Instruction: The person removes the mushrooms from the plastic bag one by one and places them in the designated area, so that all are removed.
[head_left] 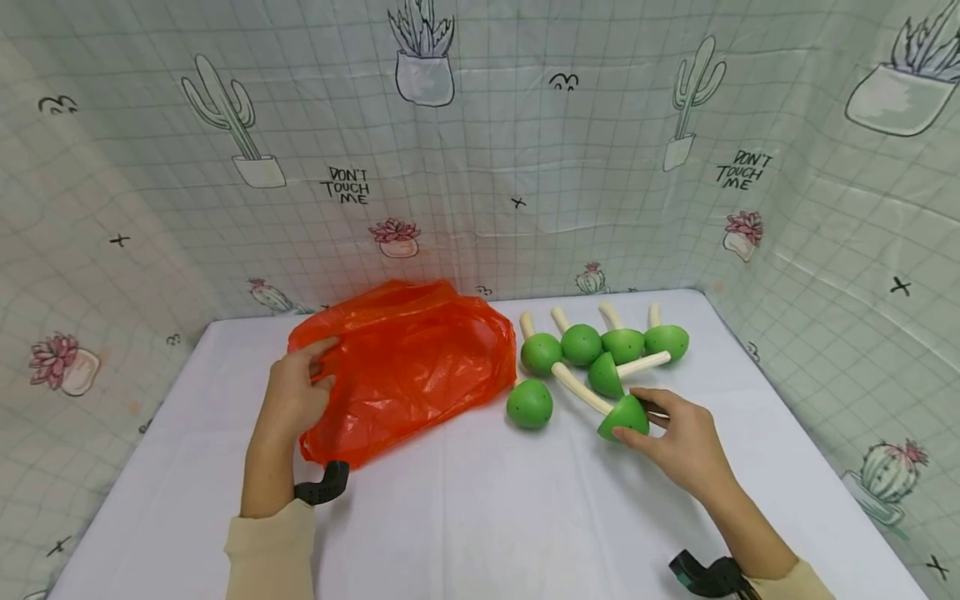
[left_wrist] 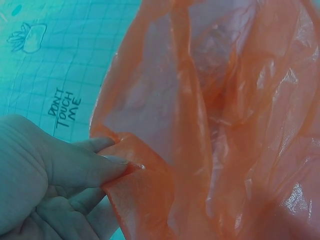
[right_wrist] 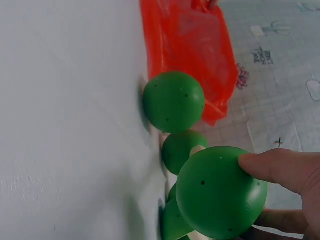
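Observation:
My left hand (head_left: 297,392) pinches the left edge of a red plastic bag (head_left: 420,367), which spreads over the table. In the left wrist view the thumb presses a fold of the thin bag (left_wrist: 150,185) against the fingers, and the bag's mouth gapes nearby. On the right, my right hand (head_left: 678,437) holds a toy mushroom (head_left: 626,417) by its green, dark-dotted cap, its pale stem pointing up and left. The right wrist view shows this cap (right_wrist: 220,192) between thumb and fingers, apart from the tabletop. Beside it lies another mushroom (head_left: 606,375), stem to the right.
A row of similar mushrooms (head_left: 581,344) lies behind the held one, stems pointing away. One more mushroom (head_left: 529,404) sits close to the bag's right side. White cloth covers the table (head_left: 480,517). A printed curtain (head_left: 480,167) stands along the back and sides.

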